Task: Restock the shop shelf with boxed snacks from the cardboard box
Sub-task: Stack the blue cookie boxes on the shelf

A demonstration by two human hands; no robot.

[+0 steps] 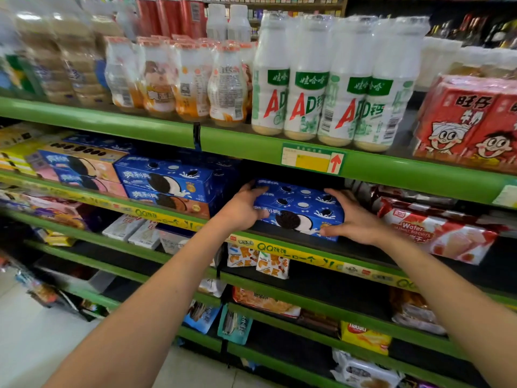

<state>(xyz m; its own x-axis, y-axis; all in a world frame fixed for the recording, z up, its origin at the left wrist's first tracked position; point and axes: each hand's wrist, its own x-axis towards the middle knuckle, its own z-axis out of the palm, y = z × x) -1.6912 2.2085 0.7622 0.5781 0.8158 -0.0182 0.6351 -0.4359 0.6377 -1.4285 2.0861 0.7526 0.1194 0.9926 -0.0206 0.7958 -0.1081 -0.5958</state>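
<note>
Head view: with left hand [244,207] and right hand [353,219] gripping, fingers curled, the ends of the blue rectangular cardboard biscuit box [300,210] on the green-edged metal shelf [363,266] (cardboard supply box unseen), push straight back, flush beside the stacked blue boxes [170,182].

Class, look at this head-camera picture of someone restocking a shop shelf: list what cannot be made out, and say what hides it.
- Cardboard box: not in the head view at all.
- Blue biscuit box: its ends are covered by the left hand and right hand; whether it rests on the shelf is unclear.
- Shelf depth behind it: lost in shadow.
- Price label: print too small.
- Top-left wrapped packs: blurred.
- Red milk cartons: cut by the right edge.
</note>
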